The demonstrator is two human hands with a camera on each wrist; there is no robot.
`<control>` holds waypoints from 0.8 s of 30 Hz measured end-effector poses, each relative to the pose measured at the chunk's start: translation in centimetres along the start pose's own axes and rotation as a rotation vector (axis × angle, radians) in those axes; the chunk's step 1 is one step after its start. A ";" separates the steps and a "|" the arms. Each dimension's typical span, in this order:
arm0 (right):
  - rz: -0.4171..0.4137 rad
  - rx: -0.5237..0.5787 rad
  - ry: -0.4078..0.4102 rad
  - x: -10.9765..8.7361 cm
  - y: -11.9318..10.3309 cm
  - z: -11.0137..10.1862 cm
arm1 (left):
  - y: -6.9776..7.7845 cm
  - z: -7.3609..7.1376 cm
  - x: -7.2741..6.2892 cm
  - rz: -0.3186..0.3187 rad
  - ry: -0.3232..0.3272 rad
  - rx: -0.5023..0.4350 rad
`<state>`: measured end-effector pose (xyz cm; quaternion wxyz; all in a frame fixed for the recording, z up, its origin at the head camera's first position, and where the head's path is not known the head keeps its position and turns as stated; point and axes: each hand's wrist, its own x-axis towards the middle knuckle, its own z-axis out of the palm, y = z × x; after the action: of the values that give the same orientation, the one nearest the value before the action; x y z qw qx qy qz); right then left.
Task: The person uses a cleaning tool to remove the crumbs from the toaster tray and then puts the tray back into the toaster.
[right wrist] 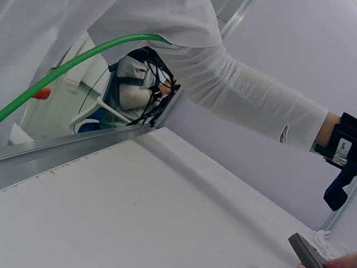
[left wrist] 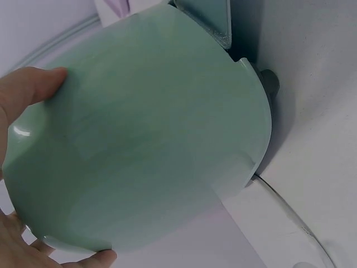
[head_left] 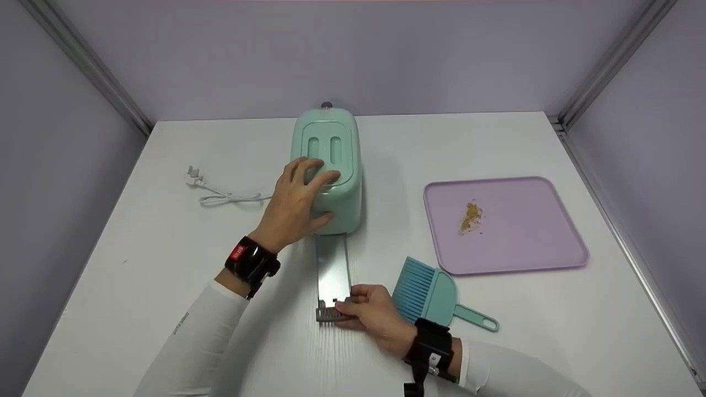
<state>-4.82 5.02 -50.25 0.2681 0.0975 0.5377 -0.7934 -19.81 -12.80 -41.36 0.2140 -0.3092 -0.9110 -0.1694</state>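
A mint-green toaster point(head_left: 346, 204) with two slots in its top stands at the middle of the table, narrow end toward me. My left hand point(head_left: 289, 212) holds it by that near end, fingers over the top and thumb lower down; the left wrist view shows thumb and fingertips on opposite edges of the green shell point(left wrist: 139, 134). From under the toaster sticks out a long metal crumb tray point(head_left: 332, 270). Its dark grey slotted end point(head_left: 326, 315) is pinched between thumb and fingers of my right hand point(head_left: 378, 320). In the right wrist view that grey end point(right wrist: 307, 252) shows at the bottom corner.
Right of the toaster lies a purple tray point(head_left: 529, 242) with a small heap of yellowish crumbs point(head_left: 471, 216). A teal hand brush point(head_left: 441, 298) lies just beyond my right hand. The white cord point(head_left: 231, 197) and plug lie at left. Panels wall the table's back and sides.
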 end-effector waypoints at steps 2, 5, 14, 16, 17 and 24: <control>-0.001 -0.005 0.003 0.1 0.0 0.1 | 0.0 0.0 0.0 0.001 0.003 -0.009; -0.001 -0.008 0.014 0.2 0.0 0.2 | 0.1 0.0 0.1 0.004 0.007 -0.010; -0.005 -0.013 0.024 0.8 -0.4 0.6 | 0.0 0.0 0.1 0.002 0.005 0.000; -0.009 -0.021 0.017 0.9 -0.4 0.6 | 0.0 -0.1 0.1 0.001 0.002 -0.003; -0.009 -0.027 0.015 1.0 -0.5 0.7 | 0.0 -0.1 0.1 0.001 0.000 -0.004; -0.014 -0.041 0.037 1.5 -0.7 0.7 | 0.1 0.0 0.0 0.001 0.003 -0.005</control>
<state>-6.35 4.11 -50.02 0.2544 0.1029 0.5594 -0.7822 -19.76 -12.73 -41.32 0.2146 -0.3100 -0.9101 -0.1720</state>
